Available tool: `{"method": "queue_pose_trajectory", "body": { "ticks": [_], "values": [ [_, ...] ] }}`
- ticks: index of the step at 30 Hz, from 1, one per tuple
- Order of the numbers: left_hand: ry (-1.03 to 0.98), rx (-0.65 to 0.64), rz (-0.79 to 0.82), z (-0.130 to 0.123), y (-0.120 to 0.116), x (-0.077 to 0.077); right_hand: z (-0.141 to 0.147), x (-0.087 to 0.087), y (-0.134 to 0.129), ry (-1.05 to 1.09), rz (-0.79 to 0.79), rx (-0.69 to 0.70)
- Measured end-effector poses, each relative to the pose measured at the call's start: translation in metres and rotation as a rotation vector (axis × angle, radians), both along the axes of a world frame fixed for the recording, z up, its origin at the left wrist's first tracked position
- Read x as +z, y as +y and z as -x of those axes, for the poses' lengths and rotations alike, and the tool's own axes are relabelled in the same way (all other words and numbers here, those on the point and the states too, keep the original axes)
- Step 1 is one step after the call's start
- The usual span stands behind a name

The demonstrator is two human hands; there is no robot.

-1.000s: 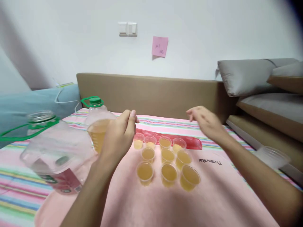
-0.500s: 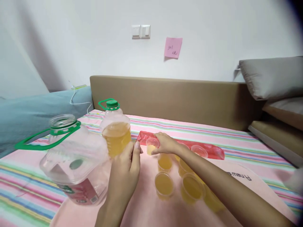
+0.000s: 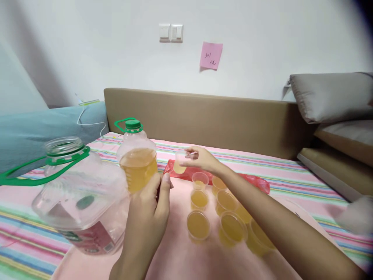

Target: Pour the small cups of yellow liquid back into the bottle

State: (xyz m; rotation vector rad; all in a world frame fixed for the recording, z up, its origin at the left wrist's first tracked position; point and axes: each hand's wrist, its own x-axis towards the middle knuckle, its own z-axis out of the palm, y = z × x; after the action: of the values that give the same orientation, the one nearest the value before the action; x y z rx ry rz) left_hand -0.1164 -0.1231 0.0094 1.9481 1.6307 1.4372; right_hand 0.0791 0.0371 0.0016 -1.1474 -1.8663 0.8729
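My right hand (image 3: pixel 202 159) grips a clear plastic cup (image 3: pixel 179 165) by its side; a little yellow liquid lies low in it, and it leans slightly. Below it, several similar cups stand in rows, the nearest a full cup (image 3: pixel 198 225); my right forearm covers part of the rows. A shorter-filled cup (image 3: pixel 200 181) is just under my right wrist. My left hand (image 3: pixel 153 208) is closed, thumb on top, in front of a capped bottle (image 3: pixel 138 163) of yellow liquid; whatever it may hold is hidden.
A large open jug (image 3: pixel 84 198) with a green handle stands at left. A red plastic bag (image 3: pixel 189 172) lies behind the cups on the pink mat (image 3: pixel 175 256). Farther back are a brown headboard (image 3: pixel 204 118) and, at right, stacked cushions (image 3: pixel 332 97).
My right hand has lifted the cup from the back of the rows, up and slightly left over the red bag. My left hand stays closed beside the bottle; the view has shifted slightly.
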Motion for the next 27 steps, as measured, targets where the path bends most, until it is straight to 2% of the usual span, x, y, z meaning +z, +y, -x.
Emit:
{"method": "queue_pose_trajectory", "body": {
  "ticks": [7, 10, 12, 15, 20, 23, 27],
  "values": [
    [0.056, 0.007, -0.032, 0.003, 0.001, 0.000, -0.053, 0.056, -0.015, 0.448, -0.076, -0.113],
    [0.080, 0.003, -0.034, 0.003, 0.002, -0.001, -0.087, 0.069, -0.034, 0.559, -0.131, -0.180],
    [0.102, -0.011, -0.048, 0.001, 0.004, -0.001, -0.111, 0.071, -0.048, 0.590, -0.144, -0.219],
    [0.126, -0.028, -0.080, -0.003, 0.006, -0.001, -0.146, 0.061, -0.069, 0.587, -0.147, -0.279],
    [0.159, -0.024, -0.079, -0.012, 0.008, -0.001, -0.194, 0.024, -0.092, 0.506, -0.123, -0.341],
    [0.181, -0.032, -0.076, -0.014, 0.009, -0.001, -0.212, 0.003, -0.101, 0.431, -0.093, -0.346],
    [0.182, -0.016, -0.079, -0.015, 0.010, 0.000, -0.223, -0.016, -0.106, 0.323, -0.036, -0.334]
  ]
}}
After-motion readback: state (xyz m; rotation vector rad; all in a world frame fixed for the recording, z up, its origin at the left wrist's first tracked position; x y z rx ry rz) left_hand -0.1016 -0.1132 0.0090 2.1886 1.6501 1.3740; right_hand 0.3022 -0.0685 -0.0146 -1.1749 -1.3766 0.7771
